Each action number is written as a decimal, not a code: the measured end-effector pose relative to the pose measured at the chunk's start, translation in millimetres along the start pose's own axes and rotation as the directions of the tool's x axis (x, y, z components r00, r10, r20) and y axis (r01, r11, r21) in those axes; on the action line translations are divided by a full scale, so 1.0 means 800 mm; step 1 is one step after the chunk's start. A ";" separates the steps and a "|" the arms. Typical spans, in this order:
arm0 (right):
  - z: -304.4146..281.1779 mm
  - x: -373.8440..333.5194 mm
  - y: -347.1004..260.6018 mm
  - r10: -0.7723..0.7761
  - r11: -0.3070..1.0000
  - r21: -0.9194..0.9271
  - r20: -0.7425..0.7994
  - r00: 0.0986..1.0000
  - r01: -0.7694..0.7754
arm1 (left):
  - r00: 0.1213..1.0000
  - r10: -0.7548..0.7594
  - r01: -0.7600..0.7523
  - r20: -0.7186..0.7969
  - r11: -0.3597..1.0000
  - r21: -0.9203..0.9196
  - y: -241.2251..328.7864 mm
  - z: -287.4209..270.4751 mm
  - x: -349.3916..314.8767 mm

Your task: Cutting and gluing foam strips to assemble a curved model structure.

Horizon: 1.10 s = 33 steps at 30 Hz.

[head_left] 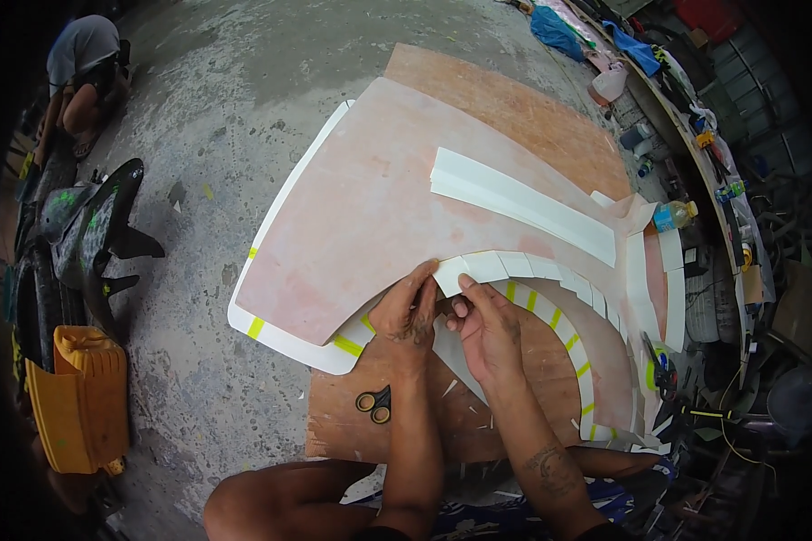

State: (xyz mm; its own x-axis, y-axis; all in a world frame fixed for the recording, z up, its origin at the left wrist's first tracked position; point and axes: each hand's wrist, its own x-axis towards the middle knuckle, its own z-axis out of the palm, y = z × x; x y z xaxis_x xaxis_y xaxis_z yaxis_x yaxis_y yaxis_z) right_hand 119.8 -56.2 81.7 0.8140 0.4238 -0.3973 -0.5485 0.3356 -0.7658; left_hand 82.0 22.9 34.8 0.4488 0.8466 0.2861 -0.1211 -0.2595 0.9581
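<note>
A large pinkish panel (pixel 352 198) lies on a brown wooden board (pixel 514 104), its near side cut in a wide curve. Short white strips (pixel 517 264) overlap along that curve. At the left end of the row, my left hand (pixel 408 311) pinches the edge of a white strip piece (pixel 451 277). My right hand (pixel 489 334) grips the same piece from the right, thumb on top. White edging with yellow tape (pixel 347 345) borders the panel. Black-handled scissors (pixel 374 404) lie left of my forearms, their blades hidden.
Long white strips (pixel 523 206) rest on the panel. A bottle (pixel 675 215) lies at its right edge. Yellow plastic parts (pixel 81 397) and a dark fin-shaped body part (pixel 108 225) sit at the left. Another person (pixel 86 68) crouches far left. A cluttered bench (pixel 695 153) runs along the right.
</note>
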 end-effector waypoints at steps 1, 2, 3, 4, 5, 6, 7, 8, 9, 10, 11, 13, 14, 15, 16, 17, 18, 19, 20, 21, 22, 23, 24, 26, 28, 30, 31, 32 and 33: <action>0.002 0.000 0.000 0.006 1.000 -0.011 0.000 1.000 -0.006 | 1.000 -0.007 0.007 -0.006 1.000 -0.022 0.000 0.000 0.002; 0.003 0.000 -0.001 0.011 1.000 -0.021 0.001 1.000 -0.011 | 1.000 -0.006 0.006 -0.005 1.000 -0.021 0.000 0.000 0.001; 0.003 0.001 0.000 0.011 1.000 -0.019 0.001 1.000 -0.011 | 1.000 -0.019 0.019 -0.002 1.000 -0.011 0.000 0.000 0.000; 0.001 0.001 0.000 0.007 1.000 -0.015 -0.001 1.000 -0.007 | 0.999 -0.032 0.032 0.002 0.999 -0.002 -0.001 0.000 -0.001; 0.000 0.002 0.000 0.003 1.000 -0.010 -0.003 1.000 -0.003 | 0.999 -0.032 0.032 0.003 0.999 -0.002 -0.001 0.001 -0.001; -0.002 0.002 0.000 0.003 1.000 -0.009 -0.004 1.000 -0.003 | 1.000 -0.022 0.022 0.005 1.000 -0.007 -0.003 0.001 -0.001; -0.002 0.002 0.001 0.003 1.000 -0.005 -0.006 1.000 -0.003 | 1.000 -0.011 0.011 0.006 1.000 -0.012 -0.003 0.000 0.000; -0.002 0.003 0.000 0.002 1.000 -0.001 -0.009 1.000 -0.002 | 1.000 -0.009 0.010 0.007 1.000 -0.012 -0.002 -0.001 0.001; -0.001 0.002 0.000 0.001 1.000 0.000 -0.009 1.000 -0.001 | 1.000 -0.010 0.010 0.011 1.000 -0.002 -0.002 -0.003 0.002; -0.001 0.002 0.001 0.010 1.000 -0.001 -0.009 1.000 -0.010 | 1.000 -0.012 0.012 0.015 1.000 0.009 -0.002 -0.003 0.001; -0.001 0.002 0.001 0.019 1.000 -0.001 -0.009 1.000 -0.019 | 1.000 -0.013 0.013 0.015 1.000 0.009 -0.002 -0.003 0.001; 0.001 0.001 0.000 0.014 1.000 -0.010 -0.008 1.000 -0.014 | 1.000 -0.026 0.026 0.004 1.000 -0.015 -0.002 -0.002 0.002; 0.002 0.000 0.000 0.009 1.000 -0.018 -0.007 1.000 -0.010 | 1.000 -0.026 0.026 0.004 1.000 -0.015 -0.004 -0.001 0.001; 0.001 0.000 0.000 0.009 1.000 -0.019 -0.007 1.000 -0.009 | 0.999 -0.033 0.033 0.003 0.999 -0.026 -0.006 -0.001 0.001; 0.001 0.001 0.000 0.010 1.000 -0.025 -0.007 1.000 -0.010 | 0.999 -0.040 0.040 0.001 0.999 -0.037 -0.007 -0.001 0.001; 0.001 0.001 0.000 0.011 0.999 -0.031 -0.008 1.000 -0.011 | 0.999 -0.040 0.040 0.001 0.999 -0.037 -0.006 -0.001 0.001; 0.002 0.001 0.000 0.011 0.999 -0.031 -0.007 1.000 -0.011 | 0.998 -0.061 0.062 0.013 0.997 -0.043 -0.004 -0.003 0.001; 0.003 0.001 -0.001 0.002 0.999 -0.041 -0.010 1.000 -0.003 | 0.996 -0.083 0.084 0.027 0.995 -0.050 -0.003 -0.003 0.002; 0.004 0.000 -0.001 -0.007 0.999 -0.051 -0.013 1.000 0.006 | 0.996 -0.083 0.084 0.028 0.995 -0.051 -0.003 -0.003 0.001; 0.004 0.000 -0.001 -0.008 0.999 -0.051 -0.014 1.000 0.007 | 0.996 -0.087 0.089 0.032 0.995 -0.051 -0.003 -0.003 0.000; 0.003 0.000 -0.001 -0.007 0.999 -0.052 -0.010 1.000 0.007 | 0.995 -0.091 0.092 0.034 0.994 -0.050 -0.002 -0.004 0.001; 0.003 0.001 -0.001 -0.007 0.999 -0.053 -0.007 1.000 0.006 | 0.995 -0.089 0.091 0.033 0.995 -0.049 -0.006 -0.004 0.001; 0.002 0.001 0.001 -0.007 0.999 -0.051 -0.005 1.000 0.006 | 0.998 -0.058 0.059 0.018 0.997 -0.046 -0.012 -0.003 0.001; 0.002 0.002 0.003 -0.002 0.998 -0.060 -0.008 1.000 0.001 | 1.000 -0.025 0.025 -0.003 0.998 -0.050 -0.015 -0.002 0.002; 0.003 0.002 0.002 -0.001 0.998 -0.062 -0.014 1.000 0.000 | 1.000 -0.009 0.008 -0.019 0.999 -0.038 -0.014 -0.001 0.002; 0.003 0.003 0.001 0.005 0.998 -0.061 -0.023 1.000 -0.007 | 0.999 0.028 -0.029 -0.029 1.000 -0.012 -0.008 -0.001 0.002; 0.002 0.004 -0.001 -0.002 0.998 -0.056 -0.017 1.000 0.001 | 0.997 0.068 -0.067 -0.038 0.998 0.011 -0.004 0.000 0.003; 0.001 0.004 -0.002 -0.010 0.999 -0.051 -0.011 1.000 0.009 | 0.997 0.068 -0.068 -0.039 0.998 0.012 -0.001 -0.001 -0.003; -0.002 0.005 -0.002 -0.009 0.999 -0.051 -0.010 1.000 0.009 | 0.998 0.015 -0.018 -0.066 0.999 -0.044 0.002 -0.004 -0.013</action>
State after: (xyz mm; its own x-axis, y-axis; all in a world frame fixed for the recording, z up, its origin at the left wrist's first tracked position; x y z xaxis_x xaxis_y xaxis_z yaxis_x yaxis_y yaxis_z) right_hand 124.0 -56.6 80.5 0.8209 0.4121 -0.3954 -0.5310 0.2958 -0.7941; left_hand 74.2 15.1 33.8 0.3876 0.8714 0.3009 -0.1677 -0.2543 0.9525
